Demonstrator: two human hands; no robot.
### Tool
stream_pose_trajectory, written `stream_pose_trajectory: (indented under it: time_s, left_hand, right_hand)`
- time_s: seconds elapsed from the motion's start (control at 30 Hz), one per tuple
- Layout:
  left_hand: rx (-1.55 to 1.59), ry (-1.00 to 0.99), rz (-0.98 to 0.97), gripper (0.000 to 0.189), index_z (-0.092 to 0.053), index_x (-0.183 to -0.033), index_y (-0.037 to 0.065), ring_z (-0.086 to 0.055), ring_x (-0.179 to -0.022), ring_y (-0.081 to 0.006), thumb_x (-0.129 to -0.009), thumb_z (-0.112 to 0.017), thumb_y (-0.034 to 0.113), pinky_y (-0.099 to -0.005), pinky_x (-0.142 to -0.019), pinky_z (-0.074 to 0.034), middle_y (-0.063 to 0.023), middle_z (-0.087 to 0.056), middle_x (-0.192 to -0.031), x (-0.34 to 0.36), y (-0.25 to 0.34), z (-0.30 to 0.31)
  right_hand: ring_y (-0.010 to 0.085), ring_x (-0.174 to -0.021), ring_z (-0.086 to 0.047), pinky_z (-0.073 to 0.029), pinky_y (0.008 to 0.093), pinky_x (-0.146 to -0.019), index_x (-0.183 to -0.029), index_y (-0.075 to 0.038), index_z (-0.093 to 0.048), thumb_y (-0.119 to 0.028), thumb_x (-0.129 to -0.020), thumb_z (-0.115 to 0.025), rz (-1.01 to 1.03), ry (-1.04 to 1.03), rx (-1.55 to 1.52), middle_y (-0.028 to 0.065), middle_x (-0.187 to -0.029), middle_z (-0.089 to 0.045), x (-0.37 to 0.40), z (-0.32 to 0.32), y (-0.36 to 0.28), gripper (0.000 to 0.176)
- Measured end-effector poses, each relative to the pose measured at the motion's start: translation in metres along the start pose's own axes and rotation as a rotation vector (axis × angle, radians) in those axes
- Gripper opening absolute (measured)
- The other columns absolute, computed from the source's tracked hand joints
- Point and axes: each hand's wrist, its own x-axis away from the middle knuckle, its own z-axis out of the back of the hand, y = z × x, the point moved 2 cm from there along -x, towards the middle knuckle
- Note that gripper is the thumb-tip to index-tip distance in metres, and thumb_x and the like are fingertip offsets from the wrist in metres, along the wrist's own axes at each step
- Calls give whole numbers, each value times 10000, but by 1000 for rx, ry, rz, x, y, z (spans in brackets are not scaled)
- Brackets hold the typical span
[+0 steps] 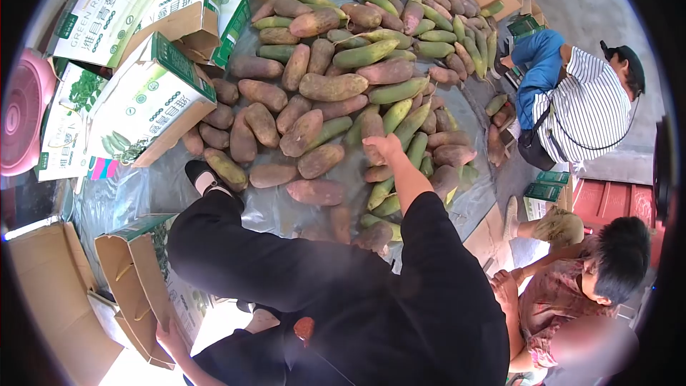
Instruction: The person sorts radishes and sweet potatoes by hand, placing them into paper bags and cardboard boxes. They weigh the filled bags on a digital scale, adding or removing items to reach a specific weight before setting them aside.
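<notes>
A large pile of reddish-brown and green radishes (333, 87) lies on a grey plastic sheet (268, 218). My right hand (386, 147) reaches into the middle of the pile, its fingers against the lower end of a reddish-brown radish (372, 129). At the lower left, my left hand (171, 338) is at the edge of an open cardboard carton (136, 282) with yellow cord handles. Its fingers are partly hidden by the carton, and the carton's inside shows only in part.
Printed radish cartons (161, 104) stand stacked at the upper left, beside a pink round object (25, 111). A flattened brown box (50, 286) lies at the far left. One person in a striped shirt (582, 104) crouches at the upper right; another person (557, 300) sits at the lower right.
</notes>
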Motion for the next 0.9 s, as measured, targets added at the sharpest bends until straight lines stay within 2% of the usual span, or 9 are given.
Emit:
stream_pose_trajectory:
  time_s: [0.03,0.13,0.33,0.57,0.67,0.73,0.77,0.8,0.9]
  left_hand:
    - [38,-7,4,284,-588,-1063,-89,-629,-833,-280,-816,-578,50,-358,-784,-473,-193,-656,-933,-1,-2,-1]
    - [13,-12,-35,292,-589,-1063,-87,-630,-837,-290,-809,-584,58,-358,-786,-473,-197,-655,-937,-1,-1,0]
    - [30,-20,-74,294,-588,-1058,-89,-638,-857,-306,-795,-582,45,-370,-792,-473,-211,-656,-946,-2,1,1]
    - [0,-25,-99,267,-612,-1032,-55,-638,-853,-329,-784,-580,37,-386,-799,-469,-211,-659,-906,0,15,6]
    - [11,-19,-78,266,-605,-1034,-60,-636,-846,-334,-788,-576,37,-380,-796,-468,-219,-655,-903,1,17,6]
    - [20,-19,-46,261,-605,-1030,-62,-638,-847,-333,-790,-571,35,-379,-793,-468,-220,-654,-900,3,27,8]
    - [29,-32,-34,257,-604,-1026,-64,-639,-847,-332,-792,-566,33,-378,-791,-468,-222,-653,-897,5,31,10]
    - [26,-29,-15,257,-604,-1026,-64,-639,-847,-332,-792,-566,33,-378,-791,-468,-222,-653,-897,5,32,12]
    - [0,-5,-34,241,-610,-1002,-65,-644,-834,-346,-782,-563,23,-378,-770,-474,-230,-651,-884,8,36,12]
  right_hand:
    - [284,-1027,-577,-491,463,-798,-1233,20,-449,-378,-627,-790,-63,-73,-209,170,-1159,-560,6,-6,3,801]
    - [258,-977,-587,-496,437,-771,-1189,-11,-498,-399,-650,-781,-109,-13,-426,136,-1090,-587,26,-19,9,722]
    - [249,-978,-579,-499,405,-750,-1129,-88,-562,-392,-664,-780,-126,-62,-750,88,-1119,-582,0,-11,37,597]
    - [266,-1054,-547,-415,450,-900,-1182,-128,-559,-410,-670,-769,-174,-23,-731,76,-1166,-581,32,-5,52,622]
    - [272,-1065,-536,-419,449,-891,-1192,-146,-553,-434,-652,-771,-137,-82,-772,63,-1186,-572,57,-4,47,650]
    - [232,-1019,-545,-435,428,-870,-1162,-171,-560,-462,-639,-761,-159,-25,-808,42,-1149,-577,32,1,59,632]
    - [316,-1049,-515,-404,495,-873,-1198,-121,-531,-424,-616,-797,-116,-40,-884,90,-1190,-535,32,12,54,708]
    - [306,-1041,-515,-414,490,-856,-1195,-117,-519,-405,-620,-799,-86,-82,-1007,90,-1198,-525,13,21,55,702]
    - [273,-1058,-514,-446,493,-802,-1188,-95,-505,-377,-625,-799,9,41,-1092,106,-1175,-530,19,50,35,695]
